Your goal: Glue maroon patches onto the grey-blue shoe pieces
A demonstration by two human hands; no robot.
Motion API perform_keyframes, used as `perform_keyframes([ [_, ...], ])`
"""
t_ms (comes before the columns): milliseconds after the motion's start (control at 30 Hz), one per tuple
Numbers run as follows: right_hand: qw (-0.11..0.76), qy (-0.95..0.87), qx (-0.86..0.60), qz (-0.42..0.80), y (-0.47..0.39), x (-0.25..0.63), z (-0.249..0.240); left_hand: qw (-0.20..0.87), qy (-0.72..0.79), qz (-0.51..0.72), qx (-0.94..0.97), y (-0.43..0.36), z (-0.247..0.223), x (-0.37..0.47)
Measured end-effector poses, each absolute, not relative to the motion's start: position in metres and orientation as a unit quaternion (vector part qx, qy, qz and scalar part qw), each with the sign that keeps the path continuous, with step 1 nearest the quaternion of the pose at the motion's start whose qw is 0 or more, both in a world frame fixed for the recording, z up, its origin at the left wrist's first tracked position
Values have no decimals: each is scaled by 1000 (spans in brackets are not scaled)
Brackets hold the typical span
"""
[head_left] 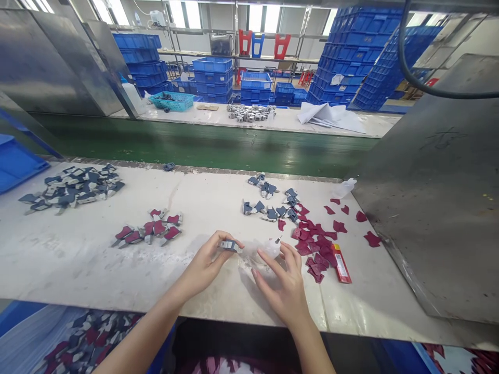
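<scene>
The left hand pinches a grey-blue part above the bench. The right hand, half curled, is at a translucent bottle; whether it grips cannot be told. Red pieces lie to its right.

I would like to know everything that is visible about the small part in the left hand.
The small part is blocky, dark blue-grey with pale grey sections; whether plastic or metal is unclear. It lies roughly sideways, pinched between the thumb and fingers of the left hand, and seems raised over the whitish table. Finer details are too small to tell.
</scene>
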State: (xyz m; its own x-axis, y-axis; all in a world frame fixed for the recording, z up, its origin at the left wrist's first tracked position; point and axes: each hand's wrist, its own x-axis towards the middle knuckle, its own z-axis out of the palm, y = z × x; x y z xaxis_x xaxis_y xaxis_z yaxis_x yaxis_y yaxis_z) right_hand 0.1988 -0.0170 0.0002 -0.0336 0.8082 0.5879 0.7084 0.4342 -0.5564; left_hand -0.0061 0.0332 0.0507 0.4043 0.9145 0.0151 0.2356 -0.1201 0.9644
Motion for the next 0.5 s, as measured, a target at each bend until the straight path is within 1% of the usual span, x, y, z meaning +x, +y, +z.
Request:
perform_keyframes([
  [100, 450, -717, -530, 50, -18, 199, 0, 480, 422, 341, 690, 39, 51, -20],
  [200, 443, -723, -529, 41, -18, 199, -2, 399, 455, 317, 730, 61, 56, -53],
  [267, 437, -729, -526, 36, -18, 200, -4, 292, 531, 294, 739, 87, 64, -90],
  [333, 437, -733, -520, 32, -18, 201, -6, 130, 669, 251, 688, 116, 75, -137],
  [367, 438, -735, -517, 32, -18, 201, -7, 78, 710, 251, 653, 130, 82, -162],
  [433, 439, -738, -512, 31, -17, 202, -9, 1, 765, 249, 594, 152, 95, -210],
  [500, 436, -740, -510, 31, -15, 202, -11, -51, 793, 241, 557, 168, 105, -248],
])
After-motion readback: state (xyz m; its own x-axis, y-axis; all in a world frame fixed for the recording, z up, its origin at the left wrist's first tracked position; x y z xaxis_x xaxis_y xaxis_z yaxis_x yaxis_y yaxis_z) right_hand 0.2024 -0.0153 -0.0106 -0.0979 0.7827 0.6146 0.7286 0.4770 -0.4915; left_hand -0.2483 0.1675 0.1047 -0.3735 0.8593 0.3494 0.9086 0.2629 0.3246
